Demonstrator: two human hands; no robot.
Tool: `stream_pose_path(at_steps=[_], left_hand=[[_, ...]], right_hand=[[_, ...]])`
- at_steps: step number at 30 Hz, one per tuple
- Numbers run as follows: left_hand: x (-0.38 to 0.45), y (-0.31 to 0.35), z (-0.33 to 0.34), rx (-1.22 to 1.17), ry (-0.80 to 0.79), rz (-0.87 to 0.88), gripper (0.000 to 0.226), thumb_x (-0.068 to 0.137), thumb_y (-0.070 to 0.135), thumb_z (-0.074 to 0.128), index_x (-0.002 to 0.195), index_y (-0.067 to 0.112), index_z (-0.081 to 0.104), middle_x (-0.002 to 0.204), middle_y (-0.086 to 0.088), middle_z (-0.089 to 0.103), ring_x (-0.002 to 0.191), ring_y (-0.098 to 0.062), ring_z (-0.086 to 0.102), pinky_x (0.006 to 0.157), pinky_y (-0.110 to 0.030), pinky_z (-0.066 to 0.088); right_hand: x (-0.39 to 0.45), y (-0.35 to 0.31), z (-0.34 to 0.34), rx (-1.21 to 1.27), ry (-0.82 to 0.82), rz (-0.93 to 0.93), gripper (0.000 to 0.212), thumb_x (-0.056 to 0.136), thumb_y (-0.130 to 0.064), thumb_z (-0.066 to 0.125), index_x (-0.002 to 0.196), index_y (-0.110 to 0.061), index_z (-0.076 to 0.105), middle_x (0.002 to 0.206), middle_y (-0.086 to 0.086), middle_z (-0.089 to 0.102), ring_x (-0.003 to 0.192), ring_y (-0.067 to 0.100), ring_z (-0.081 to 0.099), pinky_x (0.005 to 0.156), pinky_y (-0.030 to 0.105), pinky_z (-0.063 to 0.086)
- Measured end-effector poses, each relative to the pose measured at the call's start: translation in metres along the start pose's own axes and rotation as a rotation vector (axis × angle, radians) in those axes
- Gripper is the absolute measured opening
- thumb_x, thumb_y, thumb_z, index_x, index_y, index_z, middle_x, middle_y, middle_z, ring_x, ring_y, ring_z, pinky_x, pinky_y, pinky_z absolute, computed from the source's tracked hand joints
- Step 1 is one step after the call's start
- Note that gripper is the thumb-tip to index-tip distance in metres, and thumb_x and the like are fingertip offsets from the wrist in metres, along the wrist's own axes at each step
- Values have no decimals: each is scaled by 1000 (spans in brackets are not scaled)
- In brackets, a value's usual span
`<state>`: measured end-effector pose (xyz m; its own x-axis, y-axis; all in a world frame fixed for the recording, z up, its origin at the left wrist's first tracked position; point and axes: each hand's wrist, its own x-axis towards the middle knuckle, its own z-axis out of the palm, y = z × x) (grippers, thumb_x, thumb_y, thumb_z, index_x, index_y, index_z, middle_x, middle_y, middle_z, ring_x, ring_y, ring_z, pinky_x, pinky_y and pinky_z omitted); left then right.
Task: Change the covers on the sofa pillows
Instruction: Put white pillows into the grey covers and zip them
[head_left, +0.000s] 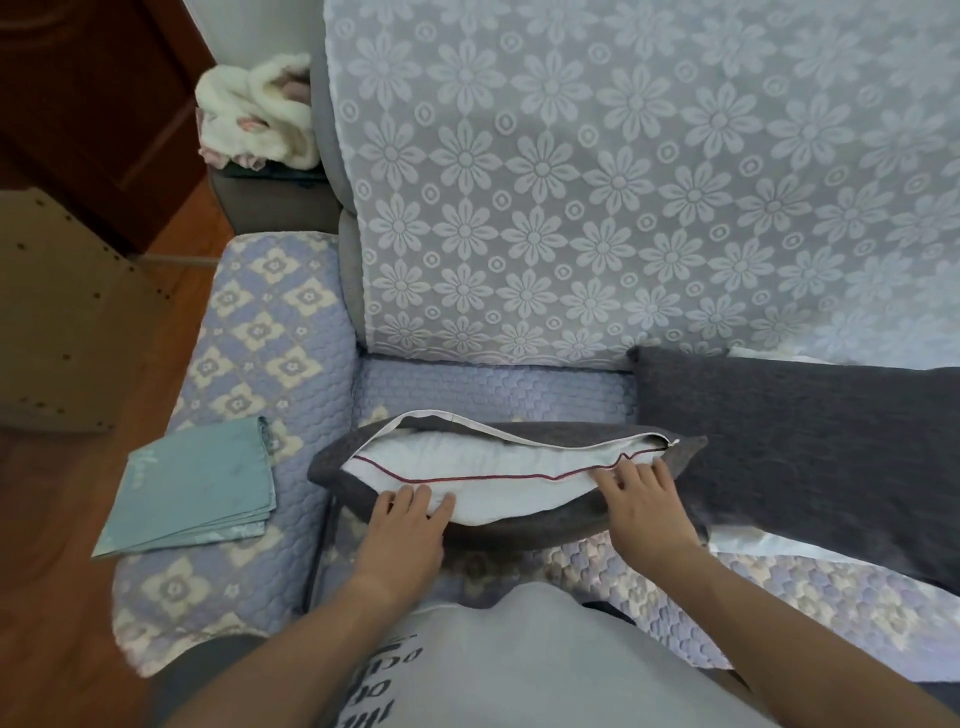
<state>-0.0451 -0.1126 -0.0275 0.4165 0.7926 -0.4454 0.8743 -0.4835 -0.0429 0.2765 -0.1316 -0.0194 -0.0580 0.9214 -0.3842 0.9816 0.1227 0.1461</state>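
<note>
Lying on the quilted lavender sofa seat (493, 387), the dark grey textured pillow cover (519, 530) has its zip already open along the top, baring the white inner pillow with a red seam line (488, 457). By my reading the old cover is about to come off; nothing is re-covered yet. A folded stack of teal satin covers (195, 483) waits on the left armrest, and a second dark grey pillow (805, 436) lies right (untouched, it seems). The left hand (402, 525) and right hand (647, 499) rest spread on the near lip, fingertips on the white inner; whether they pinch cloth I cannot tell.
</note>
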Motion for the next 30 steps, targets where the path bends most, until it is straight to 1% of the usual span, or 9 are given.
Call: stream_pose_path(at_steps=[4, 8, 11, 15, 20, 23, 25, 27, 30], left_hand=[[1, -8, 2, -119, 92, 100, 46, 88, 43, 50, 129, 22, 54, 130, -5, 58, 119, -26, 52, 106, -43, 42], [12, -1, 1, -141, -123, 230, 63, 96, 48, 39, 154, 31, 27, 165, -5, 22, 150, -29, 20, 125, -44, 14], [21, 11, -2, -111, -163, 184, 68, 98, 49, 38, 159, 30, 14, 168, -6, 10, 152, -33, 10, 125, -47, 8], [30, 15, -11, -25, -100, 192, 62, 93, 51, 39, 151, 28, 32, 158, -7, 32, 141, -34, 27, 119, -51, 15], [34, 17, -19, 45, -134, 288, 56, 89, 56, 41, 134, 25, 51, 137, -7, 50, 128, -34, 38, 113, -52, 22], [34, 17, -14, 6, -294, 285, 76, 81, 71, 46, 143, 27, 44, 145, -6, 44, 134, -32, 35, 113, -51, 23], [34, 10, -8, 10, -402, 255, 95, 72, 81, 50, 149, 27, 38, 153, -4, 38, 141, -31, 29, 117, -50, 19], [35, 3, 0, 70, -418, 262, 103, 71, 85, 50, 154, 27, 29, 162, -4, 27, 149, -32, 18, 122, -51, 6], [38, 9, 4, 116, -396, 318, 83, 84, 76, 41, 155, 34, 31, 167, -6, 14, 154, -37, 2, 122, -54, -9]], right_hand=[[0, 2, -7, 99, -95, -19, 72, 83, -17, 50, 151, -22, 26, 108, -2, 64, 102, 22, 62, 104, 39, 37], [-8, -12, -17, 149, -209, -148, 41, 88, -15, 47, 128, -18, 41, 113, 7, 66, 99, 29, 62, 83, 39, 46], [-19, -30, -10, 78, -253, -224, 36, 89, -20, 54, 124, -16, 46, 123, 7, 59, 113, 29, 54, 95, 39, 41], [-20, -45, -2, 45, -307, -207, 38, 90, -24, 57, 127, -17, 49, 127, 7, 62, 122, 30, 51, 102, 40, 36], [-15, -73, -9, -42, -400, -373, 22, 91, -17, 57, 111, -17, 65, 112, 9, 67, 105, 33, 64, 87, 40, 48], [-18, -79, -14, -9, -89, -659, 7, 78, -19, 68, 79, -26, 69, 84, -5, 62, 81, 24, 60, 64, 32, 47], [-30, -69, -13, 81, 115, -771, 10, 83, -22, 65, 76, -29, 64, 85, -11, 54, 81, 18, 50, 64, 31, 40], [-44, -49, -11, 247, 197, -707, 9, 88, -20, 60, 83, -27, 63, 96, -9, 52, 88, 18, 47, 68, 31, 44], [-51, -24, -5, 435, 228, -418, 17, 80, -15, 67, 89, -28, 62, 115, -6, 55, 103, 19, 52, 77, 35, 54]])
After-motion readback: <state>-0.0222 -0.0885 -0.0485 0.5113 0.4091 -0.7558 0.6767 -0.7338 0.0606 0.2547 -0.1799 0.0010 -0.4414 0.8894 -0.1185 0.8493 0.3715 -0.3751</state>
